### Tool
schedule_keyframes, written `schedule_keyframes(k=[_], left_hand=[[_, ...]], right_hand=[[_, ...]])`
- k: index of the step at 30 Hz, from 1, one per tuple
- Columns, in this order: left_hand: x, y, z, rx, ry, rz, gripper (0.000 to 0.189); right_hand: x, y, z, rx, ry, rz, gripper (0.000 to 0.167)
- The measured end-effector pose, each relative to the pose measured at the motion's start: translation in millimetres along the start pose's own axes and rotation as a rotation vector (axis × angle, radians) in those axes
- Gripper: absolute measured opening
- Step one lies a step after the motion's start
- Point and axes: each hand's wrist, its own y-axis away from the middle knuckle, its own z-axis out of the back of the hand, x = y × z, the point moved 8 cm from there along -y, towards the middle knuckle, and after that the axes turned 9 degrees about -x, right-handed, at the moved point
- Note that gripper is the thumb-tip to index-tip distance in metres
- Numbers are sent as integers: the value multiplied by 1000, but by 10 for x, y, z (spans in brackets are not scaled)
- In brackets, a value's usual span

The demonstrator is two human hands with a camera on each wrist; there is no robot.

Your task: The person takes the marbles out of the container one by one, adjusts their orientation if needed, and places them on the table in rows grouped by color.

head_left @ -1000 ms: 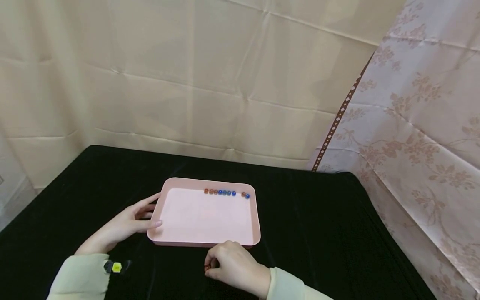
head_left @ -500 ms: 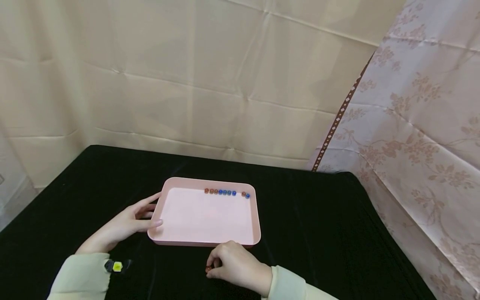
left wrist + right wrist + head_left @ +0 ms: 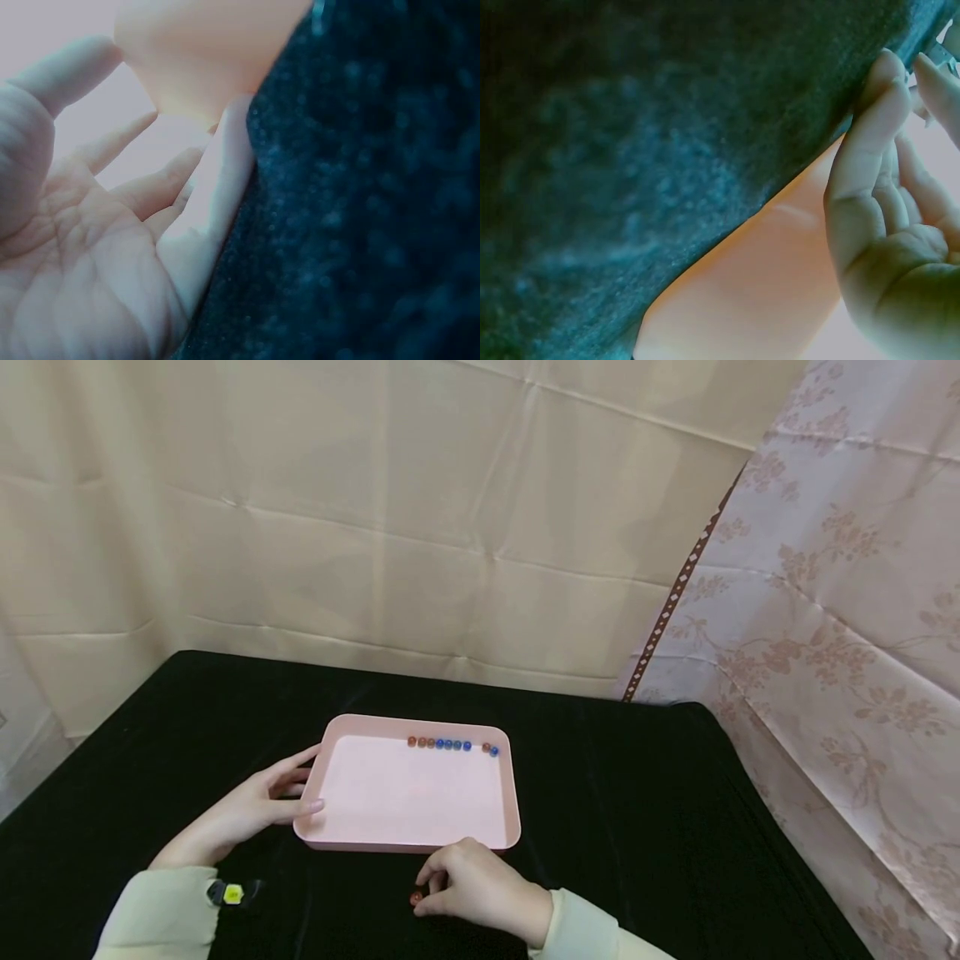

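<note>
gripping the left end of a pink rectangular tray (image 3: 405, 797) with the left hand (image 3: 243, 806), with brown and blue marbles (image 3: 448, 744) lying inside along the far wall. pinching a reddish-brown marble (image 3: 416, 898) with the right hand (image 3: 483, 891), at the black-covered tabletop (image 3: 637, 827), just in front of the tray's near wall.

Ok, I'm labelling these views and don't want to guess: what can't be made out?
- Head view: some of the pink tray, behind the right hand.
- Head view: the full reddish marble, partly covered by that hand's fingers.
- Head view: patterns on the row of marbles, too small.
- Left wrist view: part of the pink tray, cut off by the top edge.
- Right wrist view: part of that hand, past the right edge.
</note>
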Motion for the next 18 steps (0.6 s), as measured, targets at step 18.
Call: schedule_keyframes(k=[18], left_hand=[[-13,0,1,0,-7,-4,87]], right_hand=[[-82,70,468,-156,-208,-79,10]])
